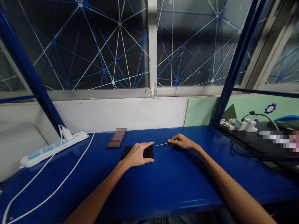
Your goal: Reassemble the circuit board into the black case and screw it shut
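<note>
A flat black case [149,152] lies on the blue table [154,189], and everything else can be placed from it. The left hand [135,155] is clamped across the case, thumb along its near edge and fingers reaching over to its far edge. To the right of the case, the right hand [183,141] is closed around the black-and-yellow handle of a screwdriver [160,144], whose thin shaft points left at the case's right end; whether the tip touches cannot be told. The two hands are apart, with the shaft between them. Just right of the case, below the shaft, lie small dark specks [163,150], too tiny to make out. Beyond the case and to its left rests a blurred, dark-edged flat object [117,138]. Well left of the case stands a white power strip [80,136] with a plugged-in white charger [67,134], and a white cable [77,165] loops toward the near side.
</note>
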The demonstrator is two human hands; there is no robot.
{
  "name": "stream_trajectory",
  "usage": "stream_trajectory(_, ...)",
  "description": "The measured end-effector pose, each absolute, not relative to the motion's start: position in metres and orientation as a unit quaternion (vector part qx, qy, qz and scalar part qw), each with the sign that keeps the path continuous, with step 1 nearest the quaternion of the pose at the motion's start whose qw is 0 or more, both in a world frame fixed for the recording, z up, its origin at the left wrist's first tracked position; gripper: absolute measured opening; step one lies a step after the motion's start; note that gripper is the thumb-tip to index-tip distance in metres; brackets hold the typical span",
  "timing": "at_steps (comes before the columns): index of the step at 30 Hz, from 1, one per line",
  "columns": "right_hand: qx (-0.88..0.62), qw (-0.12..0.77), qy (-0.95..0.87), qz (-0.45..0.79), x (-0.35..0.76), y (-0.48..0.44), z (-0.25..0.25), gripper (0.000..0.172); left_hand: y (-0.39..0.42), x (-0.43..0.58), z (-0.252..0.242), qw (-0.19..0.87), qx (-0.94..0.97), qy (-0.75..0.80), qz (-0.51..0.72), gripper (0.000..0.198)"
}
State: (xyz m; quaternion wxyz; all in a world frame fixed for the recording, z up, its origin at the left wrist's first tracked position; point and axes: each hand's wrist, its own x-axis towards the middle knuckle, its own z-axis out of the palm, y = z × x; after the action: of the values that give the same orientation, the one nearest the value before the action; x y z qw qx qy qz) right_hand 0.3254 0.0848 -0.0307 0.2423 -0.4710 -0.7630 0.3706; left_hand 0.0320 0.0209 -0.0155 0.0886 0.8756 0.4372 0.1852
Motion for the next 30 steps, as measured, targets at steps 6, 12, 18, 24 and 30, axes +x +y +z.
stream_trajectory(6, -0.455, 0.252, -0.737, 0.431, 0.3267, 0.0880, -0.0354, 0.048, 0.0234, 0.0313, -0.0171, 0.084, 0.880, 0.437, 0.163, 0.077)
stream_trajectory(12, -0.440, 0.242, -0.739, 0.449, 0.3288, 0.0856, -0.0302, 0.041, 0.0227, 0.0313, -0.0162, 0.077, 0.883, 0.437, 0.157, 0.076)
stream_trajectory(18, -0.465, 0.255, -0.746, 0.403, 0.3259, 0.0830, -0.0271, 0.049, 0.0235, 0.0312, -0.0171, 0.073, 0.885, 0.432, 0.159, 0.076)
stream_trajectory(24, -0.446, 0.257, -0.723, 0.460, 0.3290, 0.0871, -0.0330, 0.047, 0.0234, 0.0313, -0.0163, 0.075, 0.883, 0.439, 0.150, 0.075)
stream_trajectory(30, -0.449, 0.241, -0.743, 0.434, 0.3320, 0.0882, -0.0322, 0.044, 0.0234, 0.0315, -0.0166, 0.080, 0.883, 0.438, 0.148, 0.076)
